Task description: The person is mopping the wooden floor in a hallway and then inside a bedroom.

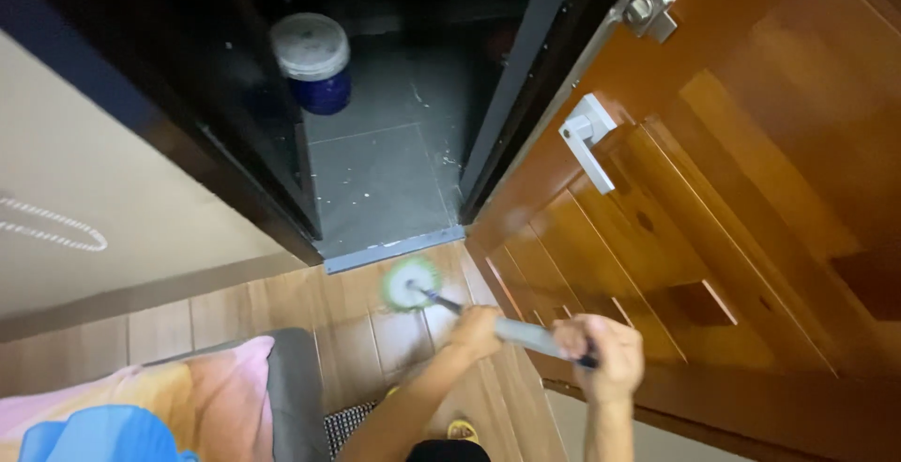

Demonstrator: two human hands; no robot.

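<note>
Both hands grip mop [488,319], head [409,284] pointing toward doorway

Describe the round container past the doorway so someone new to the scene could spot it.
Start at the open brown wooden door and look through the doorway onto the dark grey tiled floor. At its far left, against the black frame, stands a dark blue round bucket with a pale grey lid, the only container there.

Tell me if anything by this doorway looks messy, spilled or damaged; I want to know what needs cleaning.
Pale specks and streaks are scattered over the dark grey tiled floor just past the threshold, thickest near the door frame, like dried splatter or dust. The wooden floor around the green mop head shows no spill. The wooden door looks undamaged.
</note>
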